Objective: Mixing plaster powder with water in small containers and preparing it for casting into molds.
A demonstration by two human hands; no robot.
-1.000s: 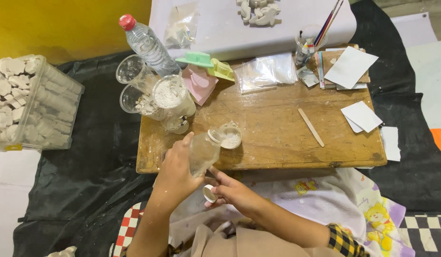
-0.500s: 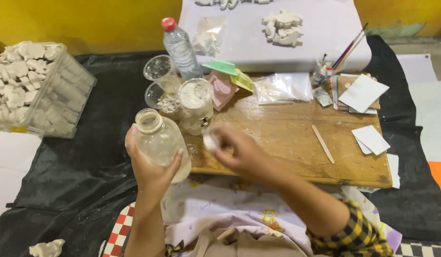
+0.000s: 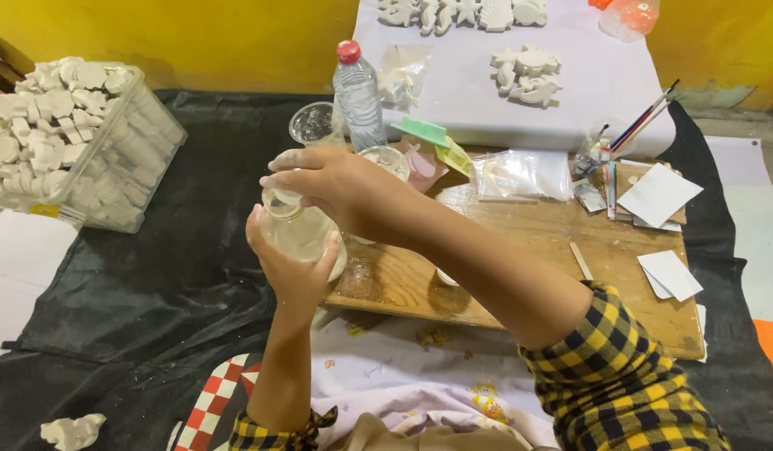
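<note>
Fingers (image 3: 280,177) of the right hand (image 3: 336,188) press down over the mouth of a clear jar (image 3: 301,234), while the left hand (image 3: 290,271) wraps its fingers around the jar's lower body, holding it in the air at the near-left edge of the wooden tabletop (image 3: 520,250). Held off the tabletop, the jar could slip or tip and spill if either grip loosens. Whether a lid sits under the right palm is hidden, and the jar's pale contents are hard to make out.

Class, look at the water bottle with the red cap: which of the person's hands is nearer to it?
Right. The right hand sits over the jar's mouth, just below the water bottle; the left hand grips the jar lower down, farther away.
</note>
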